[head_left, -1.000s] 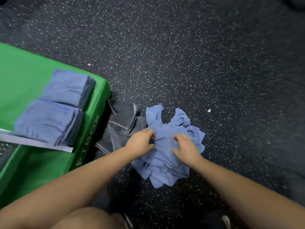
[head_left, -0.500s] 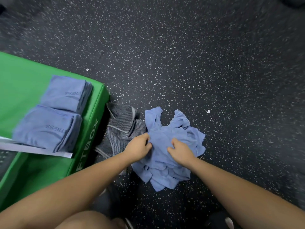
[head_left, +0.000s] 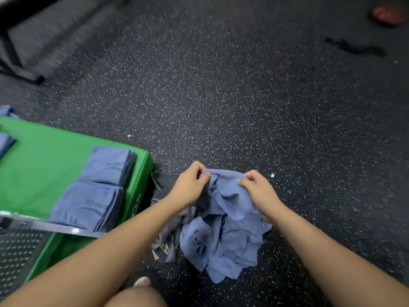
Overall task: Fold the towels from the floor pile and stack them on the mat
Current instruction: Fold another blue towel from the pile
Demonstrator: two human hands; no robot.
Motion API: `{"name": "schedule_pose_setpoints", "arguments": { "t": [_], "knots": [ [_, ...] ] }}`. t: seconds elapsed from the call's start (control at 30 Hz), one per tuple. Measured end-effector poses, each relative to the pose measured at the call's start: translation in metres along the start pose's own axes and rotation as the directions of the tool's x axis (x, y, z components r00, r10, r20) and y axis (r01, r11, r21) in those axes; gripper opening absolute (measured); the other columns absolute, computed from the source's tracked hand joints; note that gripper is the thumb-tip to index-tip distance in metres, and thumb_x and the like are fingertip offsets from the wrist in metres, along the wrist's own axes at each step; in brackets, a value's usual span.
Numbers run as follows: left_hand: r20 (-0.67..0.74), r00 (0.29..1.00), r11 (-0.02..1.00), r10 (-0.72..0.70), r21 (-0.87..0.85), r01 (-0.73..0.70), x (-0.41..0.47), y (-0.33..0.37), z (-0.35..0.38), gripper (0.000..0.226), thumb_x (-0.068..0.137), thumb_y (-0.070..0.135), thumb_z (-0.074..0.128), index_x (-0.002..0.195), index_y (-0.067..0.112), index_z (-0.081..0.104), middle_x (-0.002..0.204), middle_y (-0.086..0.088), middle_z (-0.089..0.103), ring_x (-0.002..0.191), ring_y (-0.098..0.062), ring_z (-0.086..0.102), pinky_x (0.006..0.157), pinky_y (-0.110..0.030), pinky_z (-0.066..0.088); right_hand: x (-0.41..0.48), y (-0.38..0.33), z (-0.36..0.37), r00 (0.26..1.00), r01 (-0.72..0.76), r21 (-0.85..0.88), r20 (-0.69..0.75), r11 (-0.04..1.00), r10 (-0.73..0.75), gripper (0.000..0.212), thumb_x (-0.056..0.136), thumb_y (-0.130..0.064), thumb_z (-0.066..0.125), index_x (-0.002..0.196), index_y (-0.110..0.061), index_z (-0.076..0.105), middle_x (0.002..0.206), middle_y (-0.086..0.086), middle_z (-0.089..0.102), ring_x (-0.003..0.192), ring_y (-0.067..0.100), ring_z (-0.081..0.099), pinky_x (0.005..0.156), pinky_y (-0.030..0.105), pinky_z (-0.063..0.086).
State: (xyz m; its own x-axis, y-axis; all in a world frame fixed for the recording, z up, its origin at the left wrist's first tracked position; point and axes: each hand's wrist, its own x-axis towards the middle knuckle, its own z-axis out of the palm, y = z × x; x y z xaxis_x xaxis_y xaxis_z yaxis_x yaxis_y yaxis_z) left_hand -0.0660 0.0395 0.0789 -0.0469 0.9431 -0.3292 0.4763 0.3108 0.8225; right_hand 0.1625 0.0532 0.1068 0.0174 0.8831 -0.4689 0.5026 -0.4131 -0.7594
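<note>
A crumpled blue towel (head_left: pixel 230 235) hangs in a bunch over the dark speckled floor, held up by its top edge. My left hand (head_left: pixel 190 185) pinches that edge on the left and my right hand (head_left: pixel 257 188) pinches it on the right. A grey striped towel (head_left: pixel 163 185) lies on the floor behind my left wrist, partly hidden. On the green mat (head_left: pixel 44 156) at the left sit two folded blue towels, one farther (head_left: pixel 110 165) and one nearer (head_left: pixel 88 204), side by side.
More folded blue cloth (head_left: pixel 5 140) shows at the mat's far left edge. A metal bar and perforated panel (head_left: pixel 20 251) cross the lower left. A black strap (head_left: pixel 354 48) and a red object (head_left: pixel 387 13) lie far right. My knee (head_left: pixel 135 298) is at the bottom.
Both hands have lifted the blue towel off the floor by its top edge; it now hangs bunched below them. The camera view has tilted up, showing more floor.
</note>
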Motion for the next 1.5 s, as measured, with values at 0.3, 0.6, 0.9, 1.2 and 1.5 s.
{"name": "schedule_pose_setpoints", "arguments": {
  "t": [0.3, 0.6, 0.9, 1.2, 1.5],
  "knots": [
    [-0.101, 0.987, 0.953, 0.123, -0.267, -0.146, -0.030, 0.126, -0.030, 0.011, 0.106, 0.025, 0.065, 0.097, 0.031, 0.063, 0.075, 0.004, 0.063, 0.063, -0.016, 0.054, 0.065, -0.034, 0.046, -0.060, -0.083, -0.066, 0.985, 0.129, 0.560, -0.170, 0.818, -0.040, 0.011, 0.101, -0.013, 0.068, 0.111, -0.019, 0.068, 0.089, 0.000, 0.077, 0.080, 0.016, 0.067, 0.068, 0.035, 0.054],
    [0.039, 0.917, 0.884, 0.397, -0.286, -0.371, -0.104, 0.221, -0.036, 0.033, 0.087, 0.041, 0.087, 0.115, 0.032, 0.071, 0.108, 0.009, 0.077, 0.108, -0.013, 0.074, 0.103, -0.044, 0.058, -0.124, -0.131, -0.109, 0.970, 0.226, 0.852, -0.243, 0.473, -0.025, 0.013, 0.105, -0.004, 0.062, 0.110, -0.015, 0.064, 0.101, 0.015, 0.071, 0.085, 0.023, 0.068, 0.060, 0.030, 0.058],
    [0.111, 0.918, 0.914, 0.381, 0.106, -0.393, -0.137, 0.221, -0.005, 0.014, 0.092, 0.018, 0.079, 0.085, 0.026, 0.071, 0.083, 0.014, 0.074, 0.080, -0.005, 0.070, 0.082, -0.036, 0.058, -0.164, -0.112, -0.133, 0.960, 0.244, 0.902, -0.276, 0.357, 0.042, 0.016, 0.104, 0.005, 0.061, 0.104, -0.011, 0.065, 0.099, 0.013, 0.066, 0.076, 0.017, 0.067, 0.064, 0.024, 0.060],
    [0.145, 0.851, 0.850, 0.505, 0.089, -0.520, -0.156, 0.217, 0.040, 0.034, 0.089, 0.045, 0.084, 0.113, 0.033, 0.063, 0.112, 0.016, 0.067, 0.109, -0.003, 0.064, 0.092, -0.022, 0.051, -0.188, -0.087, -0.145, 0.977, 0.165, 0.895, -0.204, 0.414, 0.053, 0.017, 0.103, 0.008, 0.059, 0.112, -0.005, 0.066, 0.099, 0.015, 0.066, 0.064, 0.011, 0.069, 0.065, 0.022, 0.061],
    [-0.111, 0.887, 0.889, 0.448, -0.055, -0.455, -0.155, 0.232, 0.048, 0.013, 0.097, 0.020, 0.067, 0.089, 0.027, 0.059, 0.069, 0.005, 0.065, 0.060, -0.008, 0.053, 0.059, -0.026, 0.047, -0.189, -0.087, -0.158, 0.990, 0.139, 0.939, -0.144, 0.315, -0.009, 0.018, 0.102, 0.009, 0.059, 0.114, -0.002, 0.065, 0.090, 0.014, 0.069, 0.069, 0.013, 0.069, 0.065, 0.021, 0.061]
  ]
}}
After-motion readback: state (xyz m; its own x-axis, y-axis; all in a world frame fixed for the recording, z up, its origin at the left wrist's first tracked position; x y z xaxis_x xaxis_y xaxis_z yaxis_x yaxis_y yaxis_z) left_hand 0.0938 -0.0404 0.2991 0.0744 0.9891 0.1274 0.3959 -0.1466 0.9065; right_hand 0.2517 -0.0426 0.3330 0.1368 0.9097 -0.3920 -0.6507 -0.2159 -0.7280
